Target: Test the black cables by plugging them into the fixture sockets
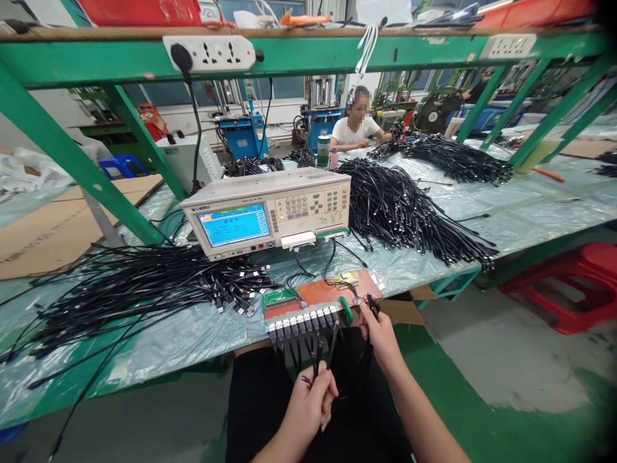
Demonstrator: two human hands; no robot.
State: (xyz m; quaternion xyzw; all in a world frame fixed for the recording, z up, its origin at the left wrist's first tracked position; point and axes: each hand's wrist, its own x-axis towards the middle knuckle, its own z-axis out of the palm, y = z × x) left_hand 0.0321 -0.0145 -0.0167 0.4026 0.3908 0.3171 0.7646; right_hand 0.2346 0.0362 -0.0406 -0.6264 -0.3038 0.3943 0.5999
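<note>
My left hand (312, 400) is closed around black cables whose ends stick up above the fist, below the front edge of the table. Fingers pinched, my right hand (383, 337) grips black cable ends beside the right end of a copper-coloured test board (315, 292). Along the board's front edge sits a row of black USB plugs (303, 323), with their cables hanging down. Behind the board stands a cable tester (308, 222) with a lit blue screen, wired to the board by black leads. A green clamp (346, 311) is at the board's right side.
Bundles of black USB cables (159, 283) lie left of the tester, and a large heap of cables (409, 209) lies to its right. A green shelf frame (308, 61) with power sockets spans overhead. Across the table sits a person (355, 132). A red stool (573, 286) stands at right.
</note>
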